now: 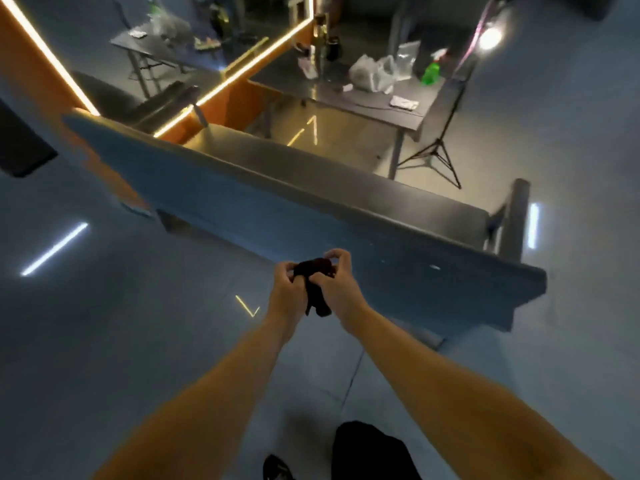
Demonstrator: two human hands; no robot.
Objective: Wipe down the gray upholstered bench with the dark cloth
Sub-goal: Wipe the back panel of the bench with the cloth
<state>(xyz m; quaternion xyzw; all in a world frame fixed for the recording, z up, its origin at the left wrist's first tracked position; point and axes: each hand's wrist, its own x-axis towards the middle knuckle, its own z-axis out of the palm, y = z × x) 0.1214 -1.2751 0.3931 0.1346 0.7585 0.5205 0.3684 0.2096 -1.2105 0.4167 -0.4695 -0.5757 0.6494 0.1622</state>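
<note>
I see my left hand (288, 289) just before the near edge of the one gray bench (242, 199), fingers curled and pinching the single dark cloth (317, 289). The cloth sits bunched between both hands, one end hanging. My right hand (338, 282) grips it too, fingers bent over its top. Beyond the bench stands one green spray bottle (430, 72).

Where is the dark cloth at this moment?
In the head view, lower centre: the dark cloth is bunched between the left hand and right hand, both gripping it, in front of the gray bench's near edge.
</note>
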